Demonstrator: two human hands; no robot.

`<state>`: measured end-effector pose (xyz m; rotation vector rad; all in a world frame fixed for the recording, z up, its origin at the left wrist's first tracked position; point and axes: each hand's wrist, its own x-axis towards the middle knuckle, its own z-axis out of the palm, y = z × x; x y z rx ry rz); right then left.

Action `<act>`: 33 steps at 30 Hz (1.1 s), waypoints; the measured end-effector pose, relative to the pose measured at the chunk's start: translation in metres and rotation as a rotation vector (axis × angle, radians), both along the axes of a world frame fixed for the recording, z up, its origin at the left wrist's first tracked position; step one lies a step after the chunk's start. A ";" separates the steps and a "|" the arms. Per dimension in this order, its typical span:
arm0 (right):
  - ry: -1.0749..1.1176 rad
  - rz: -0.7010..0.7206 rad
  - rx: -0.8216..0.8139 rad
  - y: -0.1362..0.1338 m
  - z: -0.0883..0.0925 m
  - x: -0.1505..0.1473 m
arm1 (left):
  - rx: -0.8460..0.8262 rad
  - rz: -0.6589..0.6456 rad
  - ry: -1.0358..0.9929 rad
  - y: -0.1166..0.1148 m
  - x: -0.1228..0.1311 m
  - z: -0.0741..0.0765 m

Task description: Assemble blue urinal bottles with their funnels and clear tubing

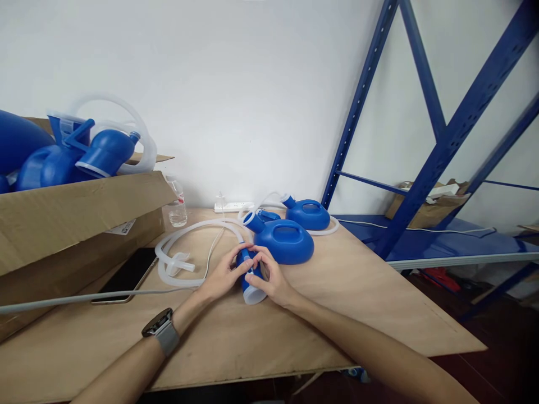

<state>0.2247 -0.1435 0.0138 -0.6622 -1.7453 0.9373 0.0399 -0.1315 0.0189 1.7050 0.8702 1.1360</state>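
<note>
A blue plastic spout piece [255,294] with a white rim lies on the table, its wide mouth towards me. My left hand [227,272] is closed round its left side. From the right, my right hand [269,278] grips it, thumb and fingers meeting the left fingers over the top; something small and whitish shows between them. A translucent hose [202,224] runs from its far end and coils to the left, with a clear plastic fitting [179,262] inside the loop. Just behind my right hand stands a blue bottle with a handle [286,249].
A second blue bottle [309,214] stands farther back. On the left, a cardboard box [84,205] holds several blue bottles and hoses. A phone [126,276], a water bottle [177,207] and a power strip [233,207] lie around. Blue metal shelving [442,244] stands right.
</note>
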 end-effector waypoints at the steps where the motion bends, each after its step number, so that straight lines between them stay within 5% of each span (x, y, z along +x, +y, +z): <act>1: -0.017 -0.003 -0.003 0.000 -0.002 0.000 | -0.007 0.000 -0.009 0.000 0.001 0.000; 6: -0.166 0.091 0.050 0.009 -0.008 0.008 | -0.008 0.044 -0.034 0.000 -0.001 0.001; 11: -0.401 0.219 0.288 0.018 -0.003 0.016 | -0.036 0.007 -0.065 -0.001 -0.002 0.004; 20: -0.438 0.072 0.430 0.015 -0.001 0.012 | -0.026 -0.094 -0.078 -0.001 -0.004 0.000; 33: -0.426 0.075 0.315 0.009 0.002 0.009 | -0.086 -0.132 -0.115 0.002 -0.003 -0.001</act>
